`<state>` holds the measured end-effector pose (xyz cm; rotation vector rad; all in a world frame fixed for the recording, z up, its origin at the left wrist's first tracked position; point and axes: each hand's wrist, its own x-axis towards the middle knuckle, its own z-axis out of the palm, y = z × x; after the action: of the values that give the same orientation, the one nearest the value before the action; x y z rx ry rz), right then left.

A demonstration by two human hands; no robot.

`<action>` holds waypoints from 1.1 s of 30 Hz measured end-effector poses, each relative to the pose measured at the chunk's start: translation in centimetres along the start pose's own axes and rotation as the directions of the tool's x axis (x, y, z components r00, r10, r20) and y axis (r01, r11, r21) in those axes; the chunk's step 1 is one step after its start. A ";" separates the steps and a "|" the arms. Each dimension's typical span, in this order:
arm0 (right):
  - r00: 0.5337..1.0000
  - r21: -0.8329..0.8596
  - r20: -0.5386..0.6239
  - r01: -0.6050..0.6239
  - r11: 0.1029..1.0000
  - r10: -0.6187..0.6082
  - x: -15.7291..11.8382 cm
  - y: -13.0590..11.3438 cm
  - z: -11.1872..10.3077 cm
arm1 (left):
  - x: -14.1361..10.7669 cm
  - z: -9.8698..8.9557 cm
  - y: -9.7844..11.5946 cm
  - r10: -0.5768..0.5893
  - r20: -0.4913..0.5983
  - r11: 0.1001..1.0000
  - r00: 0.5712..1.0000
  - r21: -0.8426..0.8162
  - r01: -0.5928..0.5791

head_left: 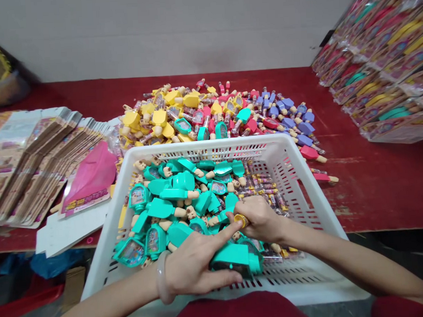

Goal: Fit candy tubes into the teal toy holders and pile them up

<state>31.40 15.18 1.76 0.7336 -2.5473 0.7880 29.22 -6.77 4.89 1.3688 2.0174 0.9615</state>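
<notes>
Left grip holds teal case crosswise, neck end right; yellow cap sits just beyond it in closed right grip, left index at the cap.

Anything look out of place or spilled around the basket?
Two small strays, nothing clearly damaged. A red ice-pop-shaped piece lies right of the white basket, apart from the main heap. A tiny pink ring lies alone near the table's front edge, left of the basket.
</notes>
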 end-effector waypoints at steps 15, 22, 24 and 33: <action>0.997 -0.027 0.000 0.083 0.996 -0.083 0.3 -0.8 -0.5 | 0.0 -1.1 0.7 -0.034 -0.004 0.992 0.999 -0.120 0.033; 0.997 -0.220 -0.021 0.070 0.973 -0.076 0.5 0.0 -1.1 | -0.4 -1.8 0.1 -0.219 -0.276 0.975 0.936 -0.085 0.203; 0.991 -0.307 0.018 0.129 0.943 -0.129 0.6 0.0 -1.1 | -0.2 -1.6 0.1 -0.248 -0.295 0.969 0.923 -0.074 0.237; 0.970 -0.497 0.195 0.223 0.838 -0.143 -0.1 -0.8 -0.9 | 1.3 -1.4 -1.2 -0.575 0.187 0.583 0.796 -0.589 0.559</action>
<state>32.07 15.23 2.76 0.8542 -2.5868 -0.0337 27.03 -6.23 4.84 0.2989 1.7182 1.1676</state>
